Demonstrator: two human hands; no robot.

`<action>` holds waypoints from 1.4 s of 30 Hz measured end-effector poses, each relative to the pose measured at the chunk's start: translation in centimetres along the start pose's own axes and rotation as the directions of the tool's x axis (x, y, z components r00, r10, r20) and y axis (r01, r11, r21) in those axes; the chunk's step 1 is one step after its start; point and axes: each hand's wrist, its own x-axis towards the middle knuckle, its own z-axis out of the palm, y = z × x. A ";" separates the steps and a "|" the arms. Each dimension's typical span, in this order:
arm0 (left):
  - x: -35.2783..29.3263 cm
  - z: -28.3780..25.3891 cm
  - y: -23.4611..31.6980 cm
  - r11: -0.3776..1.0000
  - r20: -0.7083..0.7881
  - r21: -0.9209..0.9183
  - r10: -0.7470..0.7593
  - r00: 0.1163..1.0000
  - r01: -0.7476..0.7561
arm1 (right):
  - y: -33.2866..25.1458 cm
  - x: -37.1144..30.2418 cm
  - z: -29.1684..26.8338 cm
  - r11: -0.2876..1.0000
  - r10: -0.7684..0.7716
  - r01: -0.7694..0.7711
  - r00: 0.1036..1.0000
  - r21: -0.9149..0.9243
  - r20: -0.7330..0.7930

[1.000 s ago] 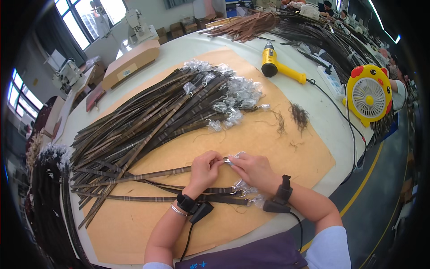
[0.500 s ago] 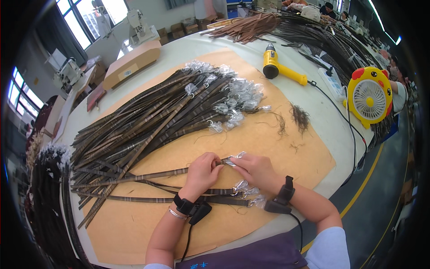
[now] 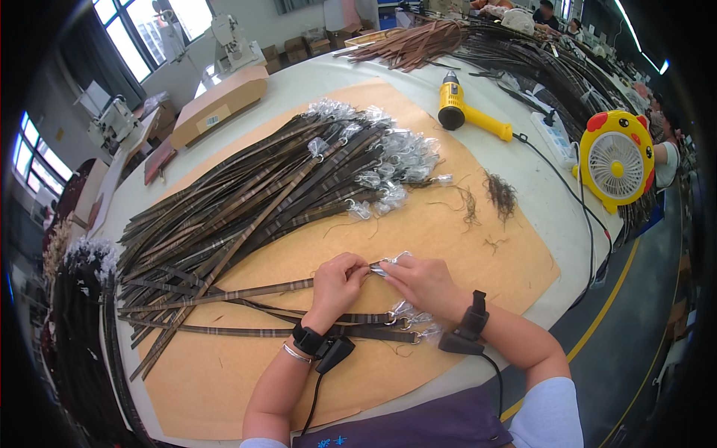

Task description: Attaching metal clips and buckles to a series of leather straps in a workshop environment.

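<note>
I have both hands over the brown paper sheet (image 3: 299, 373), toward the near edge of the counter (image 3: 321, 71). Left hand (image 3: 337, 287): grip pinched on a dark striped strap (image 3: 261, 290), close to its right end. Right hand (image 3: 426, 287): grip clenched on that same end, where metal shows at the fingertips and clear wrap (image 3: 404, 256) projects past them; I cannot tell the exact finger contact there. The strap runs from the hands toward the counter's left edge, where it meets other crossing straps. Closer to the near edge, I have loose straps (image 3: 246, 331) with metal rings and wrapped ends pointing to the right edge. A large strap bundle (image 3: 224, 187) lies beyond the hands, toward the left edge. A clump of dark thread (image 3: 500, 196) lies at the sheet's right side, a yellow heat gun (image 3: 484, 122) toward the far edge, and a yellow fan (image 3: 616, 168) at the right edge.
</note>
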 end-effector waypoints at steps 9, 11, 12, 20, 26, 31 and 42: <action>-0.2 0.3 -1.0 0.980 0.016 -0.180 -0.088 0.996 0.089 | 0.6 0.1 0.6 0.992 0.048 -0.045 0.998 0.116 -0.031; -0.3 0.1 -0.7 0.966 0.107 -0.179 -0.172 0.979 0.189 | 1.1 0.2 0.8 0.974 0.112 -0.093 0.990 0.208 -0.082; -0.4 0.0 -0.3 0.967 0.105 -0.176 -0.169 0.980 0.186 | 1.5 0.4 0.5 0.959 0.184 -0.160 0.979 0.235 -0.084; -0.9 -1.7 4.2 0.874 0.286 0.155 0.407 0.867 -0.461 | 3.0 0.2 -1.2 0.882 0.387 -0.312 0.907 0.353 -0.164; 1.2 -3.2 0.8 0.952 -0.055 0.260 0.181 0.982 -0.161 | 0.9 0.9 -1.6 0.820 0.306 -0.287 0.951 0.495 0.044; 2.6 -3.0 -0.2 0.917 0.219 0.342 0.137 0.966 -0.208 | 0.5 0.5 0.7 0.932 0.030 -0.030 1.000 0.361 0.007; 2.3 -3.6 1.2 0.872 -0.098 0.318 0.419 0.903 -0.371 | 7.2 0.7 -3.5 0.933 0.257 -0.312 0.926 -0.178 -0.278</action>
